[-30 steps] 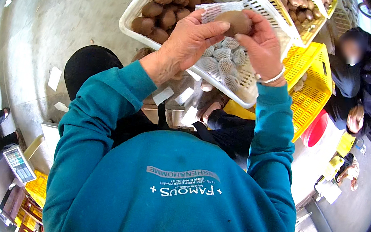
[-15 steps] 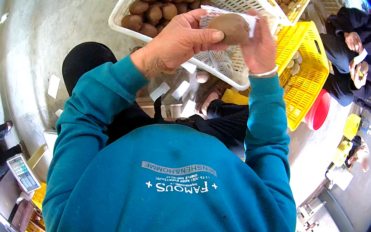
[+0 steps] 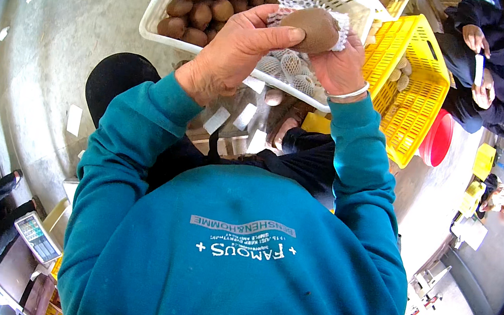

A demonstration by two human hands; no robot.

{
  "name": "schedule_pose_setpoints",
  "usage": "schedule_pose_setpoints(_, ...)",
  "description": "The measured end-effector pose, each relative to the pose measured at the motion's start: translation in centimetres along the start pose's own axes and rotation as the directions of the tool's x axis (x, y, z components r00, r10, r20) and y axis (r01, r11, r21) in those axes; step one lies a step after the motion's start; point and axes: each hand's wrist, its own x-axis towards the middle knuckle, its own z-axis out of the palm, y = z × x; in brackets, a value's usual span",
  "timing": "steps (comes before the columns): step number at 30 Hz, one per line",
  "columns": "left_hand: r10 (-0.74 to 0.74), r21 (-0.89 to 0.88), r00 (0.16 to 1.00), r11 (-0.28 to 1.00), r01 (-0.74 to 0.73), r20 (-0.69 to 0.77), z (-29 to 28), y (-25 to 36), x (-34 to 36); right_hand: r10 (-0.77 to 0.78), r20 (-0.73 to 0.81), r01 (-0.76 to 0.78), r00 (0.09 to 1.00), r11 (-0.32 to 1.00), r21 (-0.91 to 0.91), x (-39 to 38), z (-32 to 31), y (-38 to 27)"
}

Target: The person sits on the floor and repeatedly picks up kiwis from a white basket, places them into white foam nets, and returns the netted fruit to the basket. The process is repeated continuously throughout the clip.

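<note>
A brown kiwifruit (image 3: 312, 29) is between my hands above a white crate (image 3: 153, 35). My left hand (image 3: 235, 49) grips its left end, with the thumb lying on top. Behind the fruit a white foam net sleeve (image 3: 294, 5) shows, its mesh spread out. My right hand (image 3: 343, 72) is at the right side, fingers curled beneath the sleeve and partly hidden by it and the fruit. Loose kiwifruit (image 3: 204, 4) fill the left part of the crate. Below my hands lie net-wrapped fruits (image 3: 291, 65) in its near right part.
A yellow crate (image 3: 426, 85) with a few fruits stands to the right, next to a red bucket (image 3: 437, 138). Another person's hands (image 3: 478, 67) hold a white item at far right. A black rounded object (image 3: 118, 80) and paper pieces lie left. A scale (image 3: 38, 237) sits lower left.
The foam net sleeve, flatter before, is now spread wider behind the kiwifruit. My right hand has dropped slightly and turned its fingers under the sleeve. The crates sit slightly higher and further left in view.
</note>
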Motion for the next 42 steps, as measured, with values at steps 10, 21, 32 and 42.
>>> schedule_pose_setpoints(10, 0.125, 0.355, 0.988, 0.931, -0.084, -0.094, -0.5, -0.1, 0.6, -0.586, 0.347, 0.278, 0.733, -0.208, -0.938, 0.2, 2.6, -1.6)
schedule_pose_setpoints(21, 0.275, 0.720, 0.939, 0.692, -0.045, -0.205, -0.9, -1.5, 0.1, -0.366, 0.707, 0.490, 0.605, -0.528, -0.693, -0.3, 2.7, -0.2)
schedule_pose_setpoints(32, -0.144, 0.321, 0.946, 0.917, 0.239, -0.291, -0.3, -0.1, 0.4, -0.294, 0.564, 0.388, 0.772, -0.484, -0.784, -0.4, 2.5, -0.3)
schedule_pose_setpoints(42, 0.127, 0.689, 0.975, 0.724, 0.034, -0.181, -1.2, -1.5, -0.2, -0.209, 0.346, 0.273, 0.915, -0.312, -0.910, -0.3, 1.7, -0.5)
